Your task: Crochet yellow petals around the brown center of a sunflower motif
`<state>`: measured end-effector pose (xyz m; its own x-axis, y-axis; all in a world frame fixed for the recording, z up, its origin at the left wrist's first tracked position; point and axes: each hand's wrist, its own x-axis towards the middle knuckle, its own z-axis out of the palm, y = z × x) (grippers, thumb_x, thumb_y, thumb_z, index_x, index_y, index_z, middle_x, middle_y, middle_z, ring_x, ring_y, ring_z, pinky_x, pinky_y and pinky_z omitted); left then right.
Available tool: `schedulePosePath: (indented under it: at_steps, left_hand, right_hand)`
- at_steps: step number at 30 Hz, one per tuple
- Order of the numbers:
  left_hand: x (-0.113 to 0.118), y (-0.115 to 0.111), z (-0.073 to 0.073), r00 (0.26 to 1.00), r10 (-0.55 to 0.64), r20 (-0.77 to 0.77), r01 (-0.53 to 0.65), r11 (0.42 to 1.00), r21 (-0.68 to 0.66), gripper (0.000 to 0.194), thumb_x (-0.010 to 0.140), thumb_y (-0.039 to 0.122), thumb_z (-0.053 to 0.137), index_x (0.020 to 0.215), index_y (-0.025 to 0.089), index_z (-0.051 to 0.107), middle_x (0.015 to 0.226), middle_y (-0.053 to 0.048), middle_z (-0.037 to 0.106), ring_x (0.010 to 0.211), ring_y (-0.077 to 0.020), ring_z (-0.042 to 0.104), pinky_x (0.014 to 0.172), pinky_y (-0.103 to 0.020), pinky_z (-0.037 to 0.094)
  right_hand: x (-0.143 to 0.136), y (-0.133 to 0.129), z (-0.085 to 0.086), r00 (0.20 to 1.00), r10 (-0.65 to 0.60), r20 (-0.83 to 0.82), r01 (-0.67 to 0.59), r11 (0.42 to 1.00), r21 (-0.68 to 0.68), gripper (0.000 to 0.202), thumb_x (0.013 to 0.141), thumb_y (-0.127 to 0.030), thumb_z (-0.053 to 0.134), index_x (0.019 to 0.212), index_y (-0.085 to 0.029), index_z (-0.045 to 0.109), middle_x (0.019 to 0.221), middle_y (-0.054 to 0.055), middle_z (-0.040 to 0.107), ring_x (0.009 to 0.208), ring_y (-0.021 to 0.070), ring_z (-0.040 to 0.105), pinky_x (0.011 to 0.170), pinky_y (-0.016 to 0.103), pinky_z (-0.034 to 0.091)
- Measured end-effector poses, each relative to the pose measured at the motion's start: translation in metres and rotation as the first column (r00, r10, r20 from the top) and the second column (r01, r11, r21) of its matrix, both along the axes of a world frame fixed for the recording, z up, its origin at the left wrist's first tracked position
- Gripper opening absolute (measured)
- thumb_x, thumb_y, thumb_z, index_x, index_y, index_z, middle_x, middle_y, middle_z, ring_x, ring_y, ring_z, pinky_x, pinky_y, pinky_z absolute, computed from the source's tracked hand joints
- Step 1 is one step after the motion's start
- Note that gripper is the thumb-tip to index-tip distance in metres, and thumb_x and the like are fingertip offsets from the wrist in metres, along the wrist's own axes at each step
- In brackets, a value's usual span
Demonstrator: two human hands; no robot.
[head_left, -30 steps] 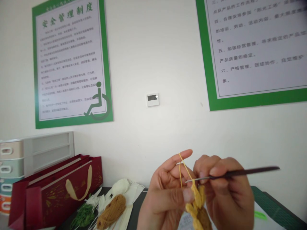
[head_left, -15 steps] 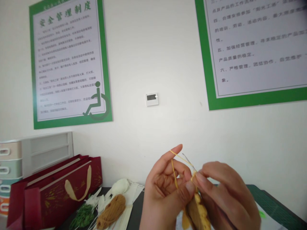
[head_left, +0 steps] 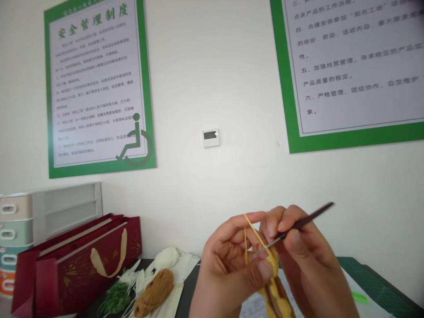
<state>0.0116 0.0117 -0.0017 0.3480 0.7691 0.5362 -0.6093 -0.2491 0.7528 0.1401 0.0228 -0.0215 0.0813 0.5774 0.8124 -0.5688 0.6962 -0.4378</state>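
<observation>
My left hand (head_left: 228, 265) pinches the edge of a yellow crochet piece (head_left: 278, 296) between thumb and fingers. A strand of yellow yarn (head_left: 254, 229) runs over its raised index finger down to the stitches. My right hand (head_left: 304, 251) grips a crochet hook (head_left: 306, 219) by its dark handle, which points up to the right. The hook's metal shaft reaches down left to the yarn at the top of the piece, near the left thumb. The lower part of the piece is partly covered by both hands.
On the dark table at left lie a brown yarn skein (head_left: 154, 293), green yarn (head_left: 114, 299) and a white yarn ball (head_left: 166, 257). A maroon gift bag (head_left: 89, 269) stands beside a drawer unit (head_left: 16, 234). A green cutting mat (head_left: 374, 282) and papers lie at right.
My right hand has turned, so the hook's handle now sticks out up to the right and its tip points down left. The left index finger has lowered towards the right.
</observation>
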Motion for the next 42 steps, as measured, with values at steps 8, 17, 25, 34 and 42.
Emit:
schedulePosePath:
  at_steps: [8, 17, 25, 34, 42]
  left_hand:
    - [-0.005, -0.002, 0.000, 0.997, 0.064, -0.040, -0.063, 0.998, 0.026, 0.044, 0.072, 0.019, 0.091, 0.114, 0.024, 0.081, 0.080, -0.001, 0.062, 0.065, -0.0078, 0.052, 0.064, -0.021, 0.043]
    - [-0.008, -0.002, 0.001, 0.999, 0.003, -0.049, -0.002, 1.000, 0.011, 0.041, 0.072, 0.018, 0.091, 0.111, 0.023, 0.081, 0.080, -0.001, 0.061, 0.062, -0.0061, 0.050, 0.055, -0.017, 0.038]
    - [-0.008, -0.002, 0.002, 0.999, -0.050, -0.013, 0.050, 0.999, -0.002, 0.041, 0.071, 0.015, 0.090, 0.111, 0.023, 0.082, 0.078, 0.000, 0.062, 0.057, -0.0044, 0.048, 0.048, -0.015, 0.032]
    - [-0.007, -0.002, 0.001, 0.999, -0.036, -0.014, 0.036, 0.999, -0.003, 0.041, 0.070, 0.017, 0.091, 0.110, 0.022, 0.082, 0.081, -0.001, 0.062, 0.057, -0.0046, 0.048, 0.047, -0.015, 0.033]
    - [-0.008, -0.001, 0.001, 0.999, -0.019, -0.025, 0.019, 1.000, 0.008, 0.039, 0.073, 0.018, 0.089, 0.111, 0.024, 0.081, 0.083, -0.001, 0.061, 0.057, -0.0043, 0.045, 0.048, -0.017, 0.031]
  right_hand:
    - [0.001, 0.004, -0.003, 0.991, -0.135, -0.013, 0.135, 0.984, 0.118, 0.008, 0.103, -0.036, 0.056, 0.101, -0.030, 0.061, 0.087, 0.001, 0.070, 0.077, 0.0177, 0.067, 0.073, 0.034, 0.055]
    - [0.015, 0.007, -0.003, 0.996, -0.071, 0.051, 0.061, 0.984, 0.165, 0.011, 0.105, -0.037, 0.049, 0.102, -0.030, 0.057, 0.085, 0.001, 0.071, 0.079, 0.0195, 0.067, 0.072, 0.036, 0.055]
    - [0.010, 0.003, -0.002, 0.992, -0.122, 0.028, 0.114, 0.972, 0.208, 0.009, 0.105, -0.036, 0.050, 0.102, -0.031, 0.057, 0.085, 0.000, 0.071, 0.078, 0.0189, 0.067, 0.073, 0.037, 0.055]
    - [0.003, 0.001, -0.003, 0.995, -0.102, -0.004, 0.101, 0.976, 0.195, 0.009, 0.105, -0.036, 0.050, 0.103, -0.031, 0.057, 0.086, 0.000, 0.071, 0.076, 0.0193, 0.067, 0.073, 0.038, 0.055]
    - [0.001, 0.004, -0.004, 0.989, -0.145, -0.019, 0.146, 0.974, 0.176, 0.010, 0.105, -0.036, 0.049, 0.103, -0.031, 0.057, 0.086, 0.001, 0.070, 0.079, 0.0193, 0.067, 0.071, 0.036, 0.055]
